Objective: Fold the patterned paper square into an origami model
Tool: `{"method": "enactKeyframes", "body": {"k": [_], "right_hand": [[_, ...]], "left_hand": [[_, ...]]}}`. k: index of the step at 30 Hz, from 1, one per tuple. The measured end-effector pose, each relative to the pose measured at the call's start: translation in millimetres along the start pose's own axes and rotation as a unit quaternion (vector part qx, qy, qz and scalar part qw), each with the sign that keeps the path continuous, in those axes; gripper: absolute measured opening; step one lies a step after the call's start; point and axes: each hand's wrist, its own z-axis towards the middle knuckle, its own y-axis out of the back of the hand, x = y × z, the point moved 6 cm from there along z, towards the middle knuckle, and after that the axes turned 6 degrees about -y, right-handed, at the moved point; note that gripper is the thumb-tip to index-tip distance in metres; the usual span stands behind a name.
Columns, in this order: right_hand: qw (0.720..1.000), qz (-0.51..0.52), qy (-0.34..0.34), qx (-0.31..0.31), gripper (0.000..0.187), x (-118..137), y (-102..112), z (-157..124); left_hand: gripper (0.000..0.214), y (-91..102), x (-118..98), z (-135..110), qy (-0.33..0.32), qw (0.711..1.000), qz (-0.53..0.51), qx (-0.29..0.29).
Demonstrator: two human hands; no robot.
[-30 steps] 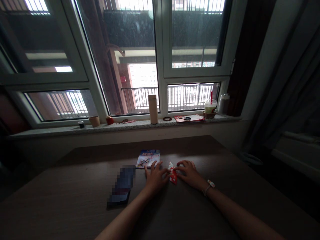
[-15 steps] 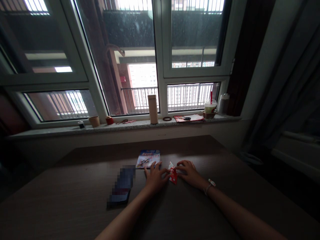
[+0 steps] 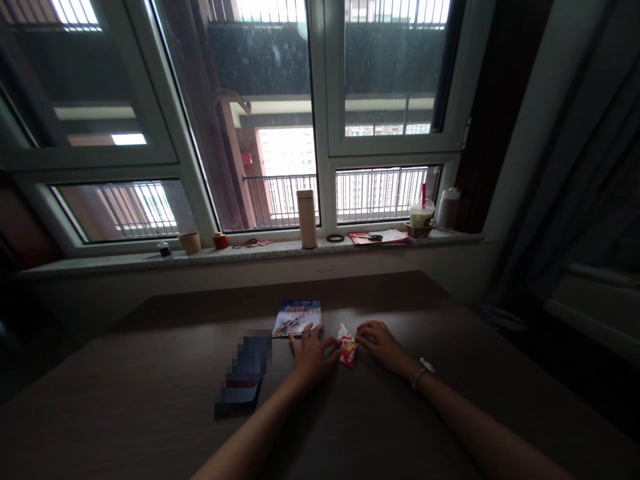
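A small piece of folded red and white paper (image 3: 348,352) with a yellow patch lies on the dark table, between my two hands. My left hand (image 3: 311,359) holds its left edge with thumb and nearest finger. The other left fingers spread towards a printed leaflet (image 3: 295,319) in blue and white, with fingertips at its lower right edge. My right hand (image 3: 384,345), with a bracelet at the wrist, has curled fingers and pinches the paper's right corner.
A dark phone-like object (image 3: 245,373), partly pixelated, lies left of my left hand. Along the windowsill stand a tall beige flask (image 3: 307,220), a paper cup (image 3: 189,243), a drink cup with a red straw (image 3: 421,213), and scissors (image 3: 375,237) on papers.
My right fingers have drawn slightly right and curled closer together. More of the paper's face shows, including a yellow patch. My left hand has stayed almost still.
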Motion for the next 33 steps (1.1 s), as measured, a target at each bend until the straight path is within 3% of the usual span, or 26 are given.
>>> {"method": "enactKeyframes", "body": {"k": [12, 20, 33], "right_hand": [[0.997, -0.011, 0.065, 0.033, 0.012, 15.2, 2.5, -4.2], [0.995, -0.015, 0.032, 0.094, 0.015, 16.5, 5.5, -5.1], [0.993, -0.024, 0.035, 0.109, 0.013, 19.6, 10.4, -7.1]], "left_hand": [[0.025, -3.2, 2.3, 1.7, -0.009, 1.000, -0.009, -0.003], [0.032, -4.9, 0.9, 1.9, -0.029, 0.999, -0.012, 0.024], [0.033, -4.2, 0.6, 1.4, -0.020, 0.999, -0.015, 0.039]]}}
